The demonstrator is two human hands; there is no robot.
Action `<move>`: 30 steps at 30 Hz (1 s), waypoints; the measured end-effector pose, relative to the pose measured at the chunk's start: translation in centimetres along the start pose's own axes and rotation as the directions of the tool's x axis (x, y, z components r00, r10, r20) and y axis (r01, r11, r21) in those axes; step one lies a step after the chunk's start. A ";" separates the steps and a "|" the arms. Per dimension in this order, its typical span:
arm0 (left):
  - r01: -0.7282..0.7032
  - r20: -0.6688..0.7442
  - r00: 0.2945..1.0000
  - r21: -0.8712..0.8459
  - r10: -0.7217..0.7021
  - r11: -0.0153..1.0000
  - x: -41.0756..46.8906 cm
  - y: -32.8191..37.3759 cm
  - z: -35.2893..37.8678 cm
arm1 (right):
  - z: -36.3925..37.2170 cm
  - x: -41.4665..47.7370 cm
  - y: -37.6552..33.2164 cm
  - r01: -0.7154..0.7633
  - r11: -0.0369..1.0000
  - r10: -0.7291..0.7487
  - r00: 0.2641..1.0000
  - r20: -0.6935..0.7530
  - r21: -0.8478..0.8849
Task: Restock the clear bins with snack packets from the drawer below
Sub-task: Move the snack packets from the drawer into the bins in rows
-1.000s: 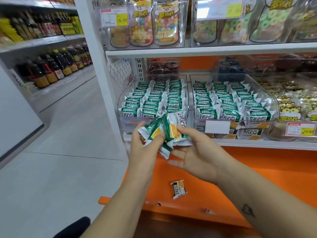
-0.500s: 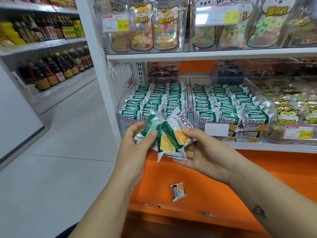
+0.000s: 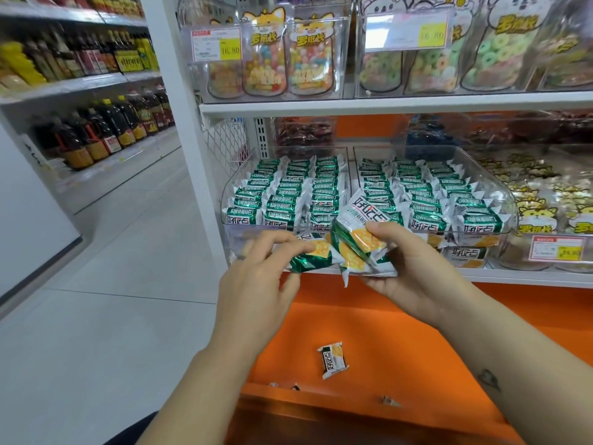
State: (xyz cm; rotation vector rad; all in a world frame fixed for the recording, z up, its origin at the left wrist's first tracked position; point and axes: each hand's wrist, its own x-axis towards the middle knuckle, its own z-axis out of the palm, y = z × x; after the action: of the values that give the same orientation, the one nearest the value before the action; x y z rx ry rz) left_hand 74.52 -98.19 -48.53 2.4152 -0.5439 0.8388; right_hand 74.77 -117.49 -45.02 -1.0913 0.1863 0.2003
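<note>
My right hand point(image 3: 407, 268) grips a bunch of green-and-white snack packets point(image 3: 359, 242) just in front of the shelf edge. My left hand point(image 3: 256, 277) pinches a single packet point(image 3: 313, 256) pulled a little to the left of that bunch. Two clear bins sit side by side on the shelf behind: the left bin point(image 3: 231, 191) and the right bin point(image 3: 503, 194), both packed with rows of the same packets. Below, the orange drawer point(image 3: 401, 348) is open, with one loose packet point(image 3: 333, 359) lying on its floor.
Clear bins of bagged candy point(image 3: 288, 56) line the shelf above. A bin of yellow cat-printed bags point(image 3: 545, 200) stands to the right. Bottles point(image 3: 96, 133) fill shelves across the grey aisle floor at left. A white upright post point(image 3: 189, 130) borders the left bin.
The bunch of packets, held between both hands before, has split: my left hand has drawn one packet away to the left while my right hand keeps the others, raised slightly toward the bins.
</note>
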 end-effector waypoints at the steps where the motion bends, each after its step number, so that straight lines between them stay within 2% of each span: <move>1: 0.004 0.014 1.000 -0.021 -0.004 1.000 -0.1 0.1 0.0 | 0.0 -0.1 -0.1 -0.013 1.000 0.013 1.000 0.008 0.000; 5: 0.058 0.070 0.996 -0.176 -0.046 0.983 -0.4 0.1 0.5 | -0.2 -0.2 -0.4 -0.020 0.991 0.024 0.999 0.024 -0.133; 9: 0.237 0.148 0.971 -0.458 -0.190 0.857 -0.3 1.0 0.3 | -0.6 0.1 -0.1 0.040 0.973 -0.036 0.999 0.022 -0.228; 13: 0.307 0.060 0.945 -0.491 -0.320 0.815 -0.1 1.2 0.3 | -0.5 -0.3 -0.1 0.125 0.914 -0.109 0.992 0.064 -0.385; 16: 0.364 0.027 0.917 -0.468 -0.398 0.805 0.0 0.9 0.3 | -0.4 -0.8 -0.1 0.263 0.777 -0.229 0.964 0.133 -0.572; 18: 0.420 0.050 0.891 -0.468 -0.452 0.777 0.2 0.7 0.0 | -0.5 -1.0 -0.2 0.314 0.587 -0.299 0.941 0.160 -0.746; 20: 0.484 0.133 0.858 -0.533 -0.497 0.694 0.5 0.3 -0.3 | -0.3 -1.6 -0.6 0.403 0.400 -0.314 0.904 0.290 -0.823; 22: 0.534 0.236 0.830 -0.601 -0.506 0.595 0.7 0.2 -0.7 | -0.1 -2.1 -0.7 0.481 0.291 -0.249 0.873 0.420 -0.827; 26: 0.584 0.354 0.804 -0.624 -0.479 0.519 1.0 0.2 -1.0 | -0.1 -1.9 -0.3 0.526 0.173 -0.196 0.847 0.494 -0.833; 30: 0.611 0.447 0.785 -0.675 -0.430 0.413 1.0 0.4 -1.3 | 0.2 -1.9 -0.4 0.555 0.115 -0.191 0.826 0.530 -0.824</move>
State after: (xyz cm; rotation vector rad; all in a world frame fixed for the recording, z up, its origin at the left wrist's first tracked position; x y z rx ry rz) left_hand 74.44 -97.88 -46.90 1.6175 -0.1193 -0.0068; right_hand 73.02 -117.66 -44.13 -2.3618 -0.6539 -0.0403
